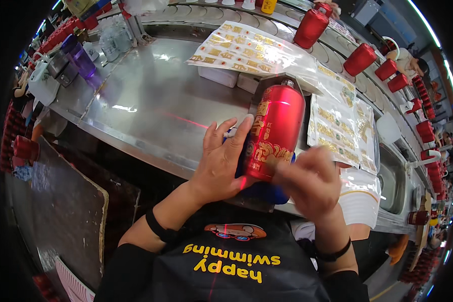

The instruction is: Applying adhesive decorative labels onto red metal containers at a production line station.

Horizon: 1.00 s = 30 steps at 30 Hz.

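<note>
A glossy red bottle [286, 118] with gold decoration and a bare metallic neck lies tilted on a dark and blue support [267, 193] in front of me. My left hand [220, 162] steadies its left side, with the index finger along the side and the thumb by the base. The other fingers of that hand stand apart from the bottle. My right hand [311, 181] is at the bottle's lower right, smeared by motion, its fingertips near the gold pattern. Whether it holds anything is not visible. Thin red light lines cross the bottle and my left hand.
Sheets of gold decals [241, 48] lie beyond the bottle, and more decal sheets [337, 121] are at its right. A conveyor carries red bottles [312, 27] behind. At right is a metal sink [391, 176]; a purple cup [79, 58] stands on the steel table [151, 95] at left.
</note>
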Motion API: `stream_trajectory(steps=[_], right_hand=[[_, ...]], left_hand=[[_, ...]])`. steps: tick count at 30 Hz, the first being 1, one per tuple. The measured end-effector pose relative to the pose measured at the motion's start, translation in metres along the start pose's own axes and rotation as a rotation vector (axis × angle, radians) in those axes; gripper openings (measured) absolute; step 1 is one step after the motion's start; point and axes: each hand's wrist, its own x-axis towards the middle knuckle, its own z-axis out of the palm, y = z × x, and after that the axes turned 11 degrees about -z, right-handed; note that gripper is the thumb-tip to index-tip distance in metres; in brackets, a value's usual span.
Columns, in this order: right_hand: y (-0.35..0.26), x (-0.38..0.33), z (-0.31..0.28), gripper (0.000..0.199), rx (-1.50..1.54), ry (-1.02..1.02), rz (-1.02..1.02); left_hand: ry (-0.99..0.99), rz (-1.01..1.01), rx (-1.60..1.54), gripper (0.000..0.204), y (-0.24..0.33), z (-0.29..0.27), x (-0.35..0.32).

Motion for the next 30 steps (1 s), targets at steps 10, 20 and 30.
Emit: stream_trajectory(steps=[10,20,30], right_hand=[[0.003,-0.013,0.014,0.019,0.333,0.285,0.680],[0.011,-0.035,0.023,0.017,0.332,0.465,0.840],[-0.009,-0.018,0.006,0.039,0.014,0.121,0.103]], left_hand=[[-0.029,0.038,0.103,0.095,0.006,-0.003,0.005],[-0.036,0.026,0.109,0.106,0.000,-0.002,0.003],[0.041,0.041,0.022,0.097,0.004,0.003,0.006]])
